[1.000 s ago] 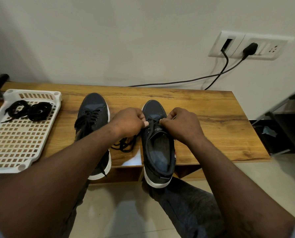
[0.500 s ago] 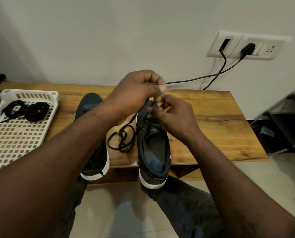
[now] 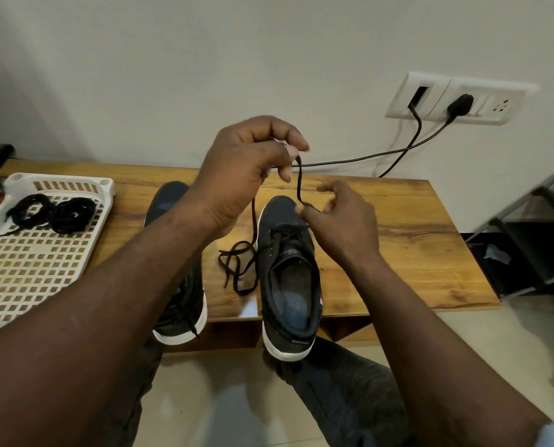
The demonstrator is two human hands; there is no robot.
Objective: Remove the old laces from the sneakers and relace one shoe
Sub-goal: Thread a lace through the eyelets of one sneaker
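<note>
Sneakers: in the head view, two dark ones were set on the table (image 3: pixel 398 240), toes to the wall; the right sneaker (image 3: pixel 288 272) was in plain sight, the left sneaker (image 3: pixel 169 201) largely hidden under a forearm.
Lace (image 3: pixel 298 185): it was threaded through the right sneaker's toe-end eyelets only; the upper eyelets were bare, and slack was heaped on the table between the sneakers.
Left hand (image 3: pixel 246 169): it was raised above the toe, with the lace pinched in its fingertips.
Right hand (image 3: pixel 343 224): it was held lower, apart from the other, with the same lace pinched at thumb and forefinger.
Tray (image 3: pixel 59 183): two black coils (image 3: pixel 53 211) were laid in it.
Done: the right sneaker was judged nearly unlaced or barely relaced; which one could not be told.
Left: strands were seen at the left sneaker's heel, so most of the work was judged outstanding.
</note>
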